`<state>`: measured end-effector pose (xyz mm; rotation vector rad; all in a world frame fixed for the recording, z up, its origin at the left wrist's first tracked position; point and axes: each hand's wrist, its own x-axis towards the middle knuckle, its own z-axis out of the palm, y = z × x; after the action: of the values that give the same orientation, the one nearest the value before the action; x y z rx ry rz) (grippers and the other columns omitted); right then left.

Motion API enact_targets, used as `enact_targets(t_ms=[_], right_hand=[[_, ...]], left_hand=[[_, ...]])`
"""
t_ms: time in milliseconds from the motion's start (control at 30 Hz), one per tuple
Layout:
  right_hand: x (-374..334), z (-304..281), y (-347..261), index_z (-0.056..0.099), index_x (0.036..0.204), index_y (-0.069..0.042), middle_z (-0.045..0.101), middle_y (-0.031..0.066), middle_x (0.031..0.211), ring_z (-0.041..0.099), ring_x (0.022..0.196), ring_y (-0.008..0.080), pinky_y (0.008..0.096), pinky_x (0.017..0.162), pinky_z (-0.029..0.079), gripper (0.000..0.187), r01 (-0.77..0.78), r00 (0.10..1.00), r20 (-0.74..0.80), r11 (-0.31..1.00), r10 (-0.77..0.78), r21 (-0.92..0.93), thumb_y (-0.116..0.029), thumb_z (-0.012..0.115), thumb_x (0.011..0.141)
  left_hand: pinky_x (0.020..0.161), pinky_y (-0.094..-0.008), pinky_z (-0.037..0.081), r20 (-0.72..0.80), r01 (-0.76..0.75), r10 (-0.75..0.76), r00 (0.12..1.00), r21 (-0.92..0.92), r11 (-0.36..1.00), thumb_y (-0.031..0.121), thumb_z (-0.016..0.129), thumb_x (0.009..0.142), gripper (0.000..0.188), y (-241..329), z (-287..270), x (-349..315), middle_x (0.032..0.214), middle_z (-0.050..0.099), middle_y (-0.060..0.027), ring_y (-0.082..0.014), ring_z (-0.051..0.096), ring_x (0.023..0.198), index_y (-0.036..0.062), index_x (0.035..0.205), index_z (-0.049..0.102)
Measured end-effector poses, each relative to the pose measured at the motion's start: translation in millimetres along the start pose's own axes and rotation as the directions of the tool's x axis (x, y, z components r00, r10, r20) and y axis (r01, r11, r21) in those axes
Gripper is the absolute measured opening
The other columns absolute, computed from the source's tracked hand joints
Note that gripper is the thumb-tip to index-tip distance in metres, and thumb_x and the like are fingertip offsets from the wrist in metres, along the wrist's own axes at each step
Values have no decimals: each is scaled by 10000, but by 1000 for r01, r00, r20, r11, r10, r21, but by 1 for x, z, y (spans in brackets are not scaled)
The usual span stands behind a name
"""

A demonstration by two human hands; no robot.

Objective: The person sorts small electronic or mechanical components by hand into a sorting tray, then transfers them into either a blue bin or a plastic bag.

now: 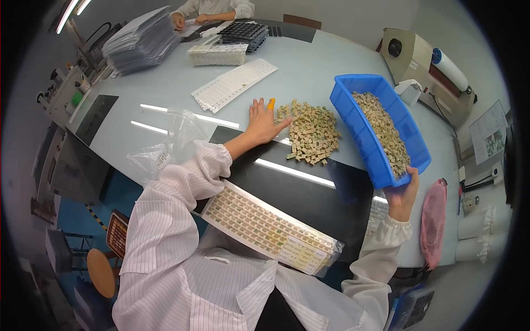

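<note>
My left hand lies on the table with its fingers spread, an orange finger cot on one of them. Its thumb touches the left edge of a loose pile of small tan and green pieces. At the right, my right hand grips the near end of a blue plastic bin, which holds many more such pieces. Close to my body lies a flat tray filled with rows of similar pieces, with a printed label and clear plastic wrap at its right end.
A white perforated sheet lies beyond my left hand. Stacked black trays, wrapped packs and a tall pile of plastic-covered sheets stand farther back. Clear bags are at left, a beige machine at right. Another person sits opposite.
</note>
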<state>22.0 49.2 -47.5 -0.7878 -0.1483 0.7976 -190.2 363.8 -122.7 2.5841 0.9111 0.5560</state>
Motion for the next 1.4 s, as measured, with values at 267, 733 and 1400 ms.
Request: enact_targets(t_ms=[267, 733, 1400], right_hand=[[-4, 4, 2, 384, 1298, -33, 499, 145, 1253, 503, 1129, 303, 467, 949, 410, 604, -24, 1000, 15, 1000, 24, 3, -207, 556, 746], [-4, 2, -9, 381, 1308, -46, 480, 140, 1278, 489, 1143, 310, 477, 956, 394, 632, -11, 997, -79, 999, 8, -36, -235, 574, 737], [-18, 15, -12, 342, 1301, 31, 482, 192, 1259, 510, 1125, 333, 445, 966, 429, 603, 134, 991, 4, 987, -134, -91, -155, 544, 764]], left_hand=[[1099, -458, 155, 54, -130, 138, 989, -123, 984, 607, 478, 820, 874, 72, 42, 25, 1385, 238, -316, -436, 192, 1322, -88, 1325, 318], [1029, -621, 170, 10, 86, -98, 995, 401, 912, 508, 744, 622, 1063, -24, -162, -59, 1390, 169, -349, -529, 182, 1286, -8, 1395, 228], [924, -360, 416, 267, -152, 262, 927, -369, 917, 459, 765, 653, 866, -10, -105, 4, 1219, 509, -200, -309, 514, 1093, 101, 1351, 399]])
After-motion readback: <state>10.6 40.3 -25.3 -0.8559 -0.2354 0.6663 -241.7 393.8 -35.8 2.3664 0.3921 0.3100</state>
